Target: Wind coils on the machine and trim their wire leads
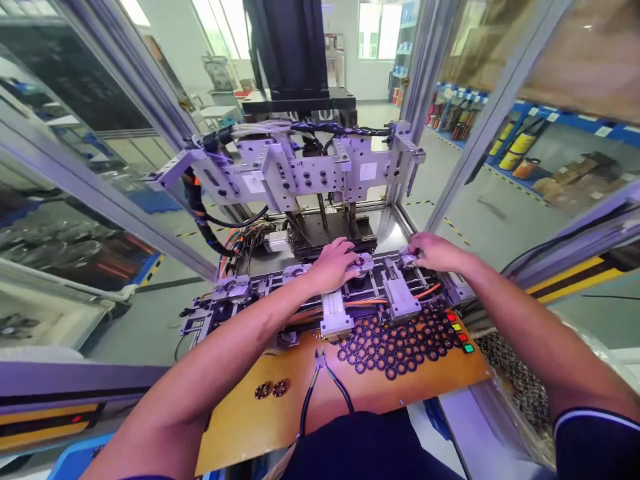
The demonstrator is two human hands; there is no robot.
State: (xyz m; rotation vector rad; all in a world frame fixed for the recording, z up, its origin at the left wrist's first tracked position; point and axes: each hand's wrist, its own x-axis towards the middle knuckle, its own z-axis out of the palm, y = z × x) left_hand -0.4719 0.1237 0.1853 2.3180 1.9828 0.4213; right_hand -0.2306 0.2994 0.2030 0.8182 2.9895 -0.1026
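My left hand [333, 267] reaches over the machine's rail, its fingers curved and the thumb apart below them, at a metal fixture [367, 265] with a small dark and reddish part in it. What the fingertips pinch is too small to make out. My right hand [436, 252] is closed at another metal fixture [407, 257] at the rail's right end; its fingers bend over the edge, and anything between them is hidden. Many dark ring-shaped parts [395, 347] lie on the orange-brown board [240, 427] in front. Cutting pliers [320, 363] lie with jaws apart and handles towards me.
Two separate rings [271, 389] lie left of the pliers. Coloured buttons [460, 333] line the board's right side. A white slide block [336, 317] and another slide block [401, 299] jut towards me. Above hangs a metal plate assembly [310, 175]; frame posts [125, 80] flank it. A bag of small parts [520, 393] stands right.
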